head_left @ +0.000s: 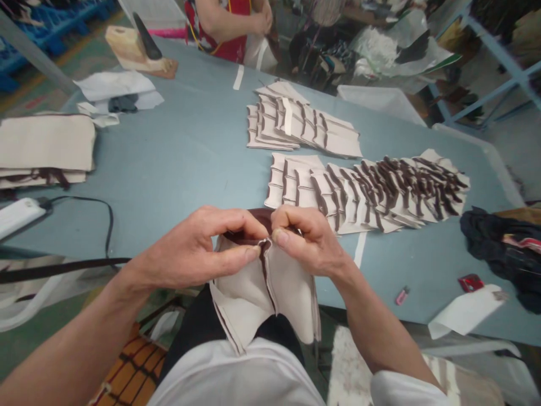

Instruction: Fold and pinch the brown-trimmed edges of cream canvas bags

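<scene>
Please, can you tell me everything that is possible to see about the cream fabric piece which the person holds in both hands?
The cream fabric piece looks like soft canvas, folded into layered panels with stitched edges. A dark brown binding runs along its top and down a central seam. The left hand and right hand pinch it at the top, beside the binding. Its lower part hangs down in front of the person's white shirt.

The cream fabric piece [243,299] has dark brown binding [265,270] along its edges, and the stacked cream pieces [346,194] show matching brown stripes. The table [190,158] is pale grey-blue, the crumpled cloth [494,248] black, and the lower-left textile [135,366] orange with a dark grid.
</scene>
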`<state>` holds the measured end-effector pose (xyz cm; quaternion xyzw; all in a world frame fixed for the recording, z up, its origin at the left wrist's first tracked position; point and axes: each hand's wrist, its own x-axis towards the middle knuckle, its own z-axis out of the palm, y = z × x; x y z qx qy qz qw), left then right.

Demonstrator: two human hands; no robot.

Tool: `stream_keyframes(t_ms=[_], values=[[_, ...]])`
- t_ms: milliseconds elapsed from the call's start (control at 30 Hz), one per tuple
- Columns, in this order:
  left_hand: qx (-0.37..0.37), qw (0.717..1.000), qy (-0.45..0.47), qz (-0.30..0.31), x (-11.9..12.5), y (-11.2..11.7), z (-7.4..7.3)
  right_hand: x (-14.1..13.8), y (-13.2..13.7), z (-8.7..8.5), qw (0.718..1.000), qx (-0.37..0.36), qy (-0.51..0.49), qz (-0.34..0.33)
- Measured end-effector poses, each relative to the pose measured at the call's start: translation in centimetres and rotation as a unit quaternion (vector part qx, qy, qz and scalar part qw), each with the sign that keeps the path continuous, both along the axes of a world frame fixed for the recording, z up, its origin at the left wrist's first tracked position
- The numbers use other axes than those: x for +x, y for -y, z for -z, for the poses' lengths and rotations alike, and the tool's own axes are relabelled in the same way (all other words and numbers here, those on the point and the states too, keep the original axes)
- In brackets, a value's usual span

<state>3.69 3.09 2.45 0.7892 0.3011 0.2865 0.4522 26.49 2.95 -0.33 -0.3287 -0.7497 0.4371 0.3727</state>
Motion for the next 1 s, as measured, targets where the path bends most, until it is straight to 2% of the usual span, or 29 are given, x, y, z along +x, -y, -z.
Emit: stream_keyframes(t_ms=[100,233,333,600,667,767,867,1000], values=[[0.002,0.999,-0.024,-0.029,0.1,0.3,0.1,-0.2,0.0,0.4,1.0,0.021,0.006,-0.004],[0.029,0.996,-0.056,-0.07,0.0,0.9,0.1,-0.7,0.2,0.3,0.993,0.107,0.052,0.013],[0.016,0.995,-0.059,-0.077,-0.4,1.2,-0.1,-1.0,0.4,0.4,0.986,0.146,0.073,0.023],[-0.043,0.995,-0.068,-0.062,-2.1,0.4,0.0,-1.4,0.4,1.4,0.999,0.042,0.017,-0.021],[-0.019,0.996,-0.066,-0.054,-2.4,0.0,0.1,-1.3,0.1,1.2,1.0,0.006,0.006,-0.027],[0.054,0.995,-0.078,-0.042,-2.5,-0.6,0.0,-1.1,-0.8,0.5,0.999,-0.022,0.002,-0.03],[0.121,0.988,-0.09,-0.046,-2.2,-1.1,-0.2,-0.8,-1.7,-0.3,1.0,-0.01,0.017,-0.022],[0.166,0.98,-0.093,-0.053,-1.7,-1.6,-0.5,-0.4,-2.2,-1.1,0.999,0.036,0.034,-0.014]])
